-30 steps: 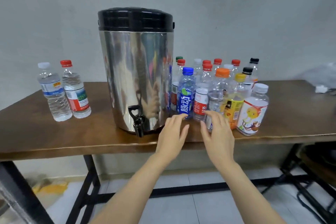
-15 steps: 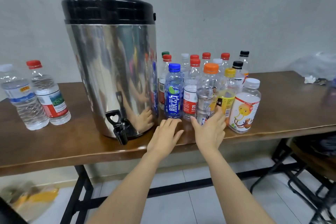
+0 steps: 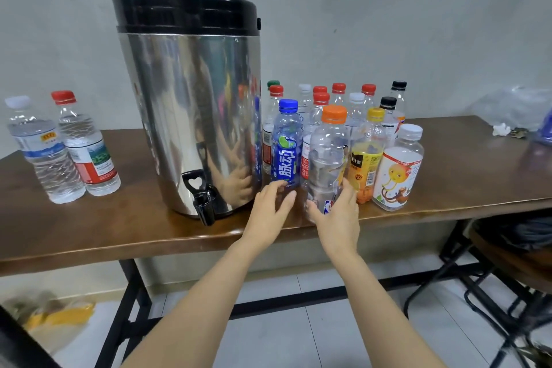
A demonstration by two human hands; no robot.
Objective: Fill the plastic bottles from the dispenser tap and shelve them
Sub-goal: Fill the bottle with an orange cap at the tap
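Where the desk (image 3: 119, 224) begins at the left, a white-capped bottle (image 3: 44, 155) and a red-capped bottle (image 3: 88, 152) stand filled, side by side. The steel dispenser (image 3: 191, 104) is next, its black tap (image 3: 201, 197) facing forward. The left hand (image 3: 268, 209) is straight-fingered and empty at the foot of the blue-capped bottle (image 3: 286, 143). The right hand (image 3: 339, 215) grips the base of the orange-capped bottle (image 3: 328, 152), upright at the front of the bottle cluster (image 3: 397, 164).
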